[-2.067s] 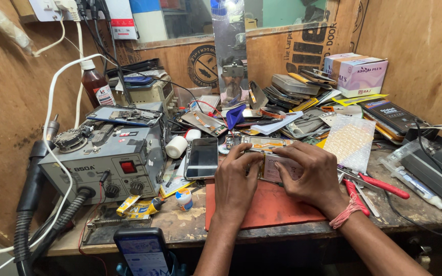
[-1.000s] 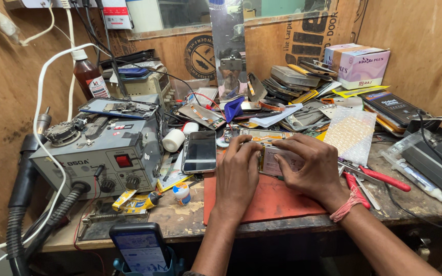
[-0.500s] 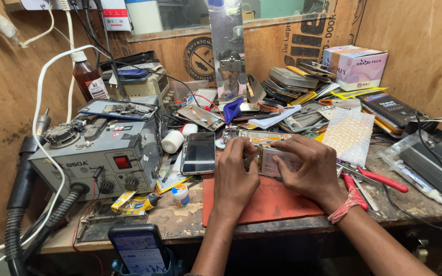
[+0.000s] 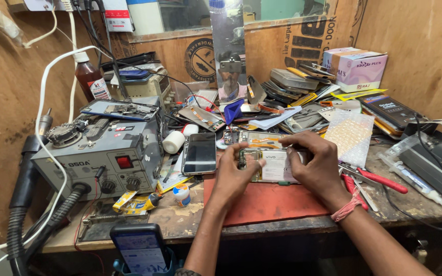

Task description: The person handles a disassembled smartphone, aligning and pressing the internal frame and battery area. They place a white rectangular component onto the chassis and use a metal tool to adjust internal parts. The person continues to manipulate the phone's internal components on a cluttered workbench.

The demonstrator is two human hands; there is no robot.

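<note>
Little has shifted since the earlier frame: I see both hands, left hand (image 4: 234, 174) and right hand (image 4: 315, 166), still grasping the opened phone (image 4: 272, 166) above the red mat (image 4: 267, 202). Pressing thumbs could crack its exposed board; pliers (image 4: 377, 180) lie right of it.
</note>
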